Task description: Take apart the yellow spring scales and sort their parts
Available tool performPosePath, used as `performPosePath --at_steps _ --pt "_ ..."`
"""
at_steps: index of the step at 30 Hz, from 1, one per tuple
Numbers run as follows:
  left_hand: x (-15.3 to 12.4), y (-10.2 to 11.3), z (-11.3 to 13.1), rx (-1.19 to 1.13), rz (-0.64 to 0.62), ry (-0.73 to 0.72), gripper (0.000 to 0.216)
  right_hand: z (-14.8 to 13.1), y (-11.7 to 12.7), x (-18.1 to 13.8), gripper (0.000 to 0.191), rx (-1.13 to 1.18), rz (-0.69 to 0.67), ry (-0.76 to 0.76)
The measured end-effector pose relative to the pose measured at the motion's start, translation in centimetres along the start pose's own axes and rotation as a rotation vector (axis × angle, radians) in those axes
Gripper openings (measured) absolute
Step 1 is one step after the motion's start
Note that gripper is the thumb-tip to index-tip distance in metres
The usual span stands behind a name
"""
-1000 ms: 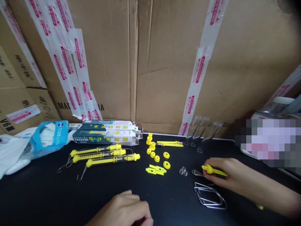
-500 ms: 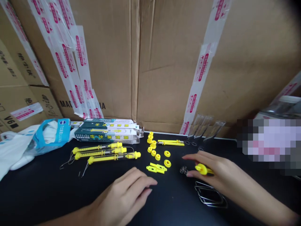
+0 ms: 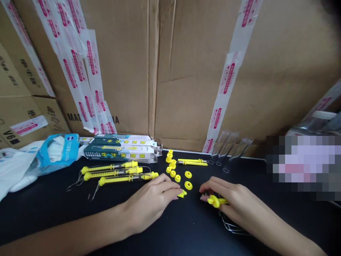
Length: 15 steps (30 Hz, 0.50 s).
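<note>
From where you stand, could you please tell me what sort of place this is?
Probably a stockroom or packing bench: taped cardboard cartons stand behind a black table strewn with yellow spring scales, loose yellow parts and retail boxes.

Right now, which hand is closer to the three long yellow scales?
Left. The left hand lies just in front of the yellow scales; the right hand is farther off to the side, gripping a yellow part.
</note>
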State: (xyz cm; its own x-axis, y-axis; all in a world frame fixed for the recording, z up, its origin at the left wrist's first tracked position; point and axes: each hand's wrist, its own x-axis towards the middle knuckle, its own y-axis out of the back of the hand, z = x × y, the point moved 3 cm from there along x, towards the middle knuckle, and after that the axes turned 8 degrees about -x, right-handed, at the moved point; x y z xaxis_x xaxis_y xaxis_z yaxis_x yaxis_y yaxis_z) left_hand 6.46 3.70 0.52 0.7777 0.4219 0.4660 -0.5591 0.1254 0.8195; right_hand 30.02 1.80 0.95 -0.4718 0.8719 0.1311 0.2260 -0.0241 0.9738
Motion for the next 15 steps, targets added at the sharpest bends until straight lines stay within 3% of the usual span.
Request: performPosePath --at_steps 6,15 --pt "-2.4 1.0 1.0 0.002 -0.001 0.038 0.030 -1.6 -0.2 -0.2 0.037 0.055 -0.073 0.035" --pt "-3.0 2.5 2.0 0.014 0.054 0.030 0.026 -3.7 0.4 -0.6 0.033 0.064 -0.071 0.111"
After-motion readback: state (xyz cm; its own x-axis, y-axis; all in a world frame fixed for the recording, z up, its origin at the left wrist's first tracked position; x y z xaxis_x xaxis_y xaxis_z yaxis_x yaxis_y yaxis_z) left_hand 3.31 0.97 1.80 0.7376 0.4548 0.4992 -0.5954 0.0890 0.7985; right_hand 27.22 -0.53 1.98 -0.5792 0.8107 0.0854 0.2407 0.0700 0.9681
